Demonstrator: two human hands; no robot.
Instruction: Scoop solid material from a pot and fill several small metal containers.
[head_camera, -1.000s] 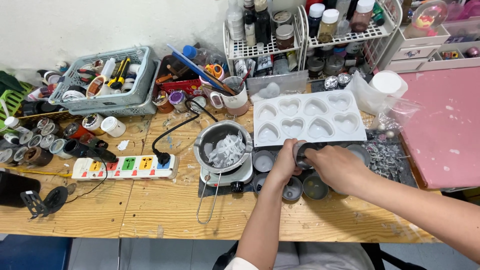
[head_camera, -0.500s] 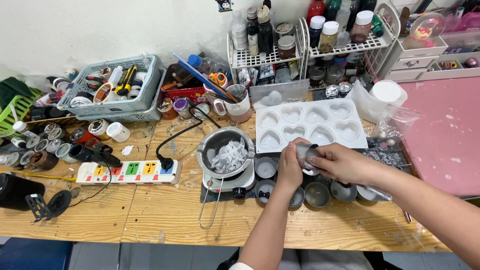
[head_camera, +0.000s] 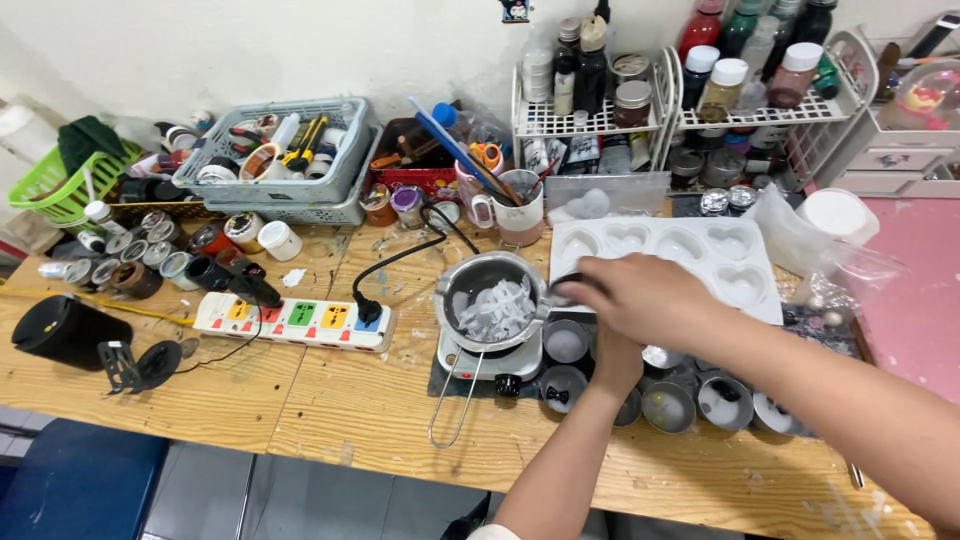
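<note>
Two hands cross beside the pot (head_camera: 492, 298): right hand (head_camera: 640, 297) grasps a dark object at its 3 o'clock; left hand (head_camera: 615, 362) grip unclear.

One head cam only, so no 2nd view to overlap w/. It looks steeply down from above the near table (head_camera: 330, 420) edge, facing the back wall (head_camera: 300, 50). Mid-close range: whole cluttered worktop fits in frame.

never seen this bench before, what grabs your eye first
The two hands: the right hand reaches across to a metal pot of white flakes on a small hotplate at the table's middle, with the left hand below it among small round tins. Behind them lies a white heart-shaped mould tray.
</note>
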